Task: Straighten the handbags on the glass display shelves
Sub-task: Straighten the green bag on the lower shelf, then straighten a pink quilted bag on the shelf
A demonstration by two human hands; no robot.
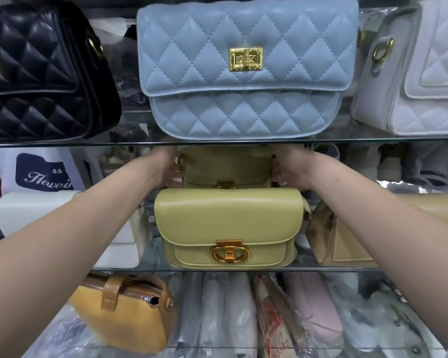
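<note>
Two matching olive-yellow handbags with gold clasps stand one behind the other on the middle glass shelf (217,269). The front handbag (228,223) sits upright near the shelf edge. The rear handbag (225,165) stands deeper in, partly hidden by the front one. My left hand (166,167) grips its left side and my right hand (289,167) grips its right side. On the upper glass shelf (140,143) stand a black quilted bag (42,73), a light blue quilted bag (246,68) and a white quilted bag (419,73).
A white box-like bag (119,244) stands left of the front handbag, a tan bag (347,244) to its right. Below lie a mustard bag (130,313) and several plastic-wrapped items (295,319). A white shopping bag with a navy logo (42,171) stands at the back left.
</note>
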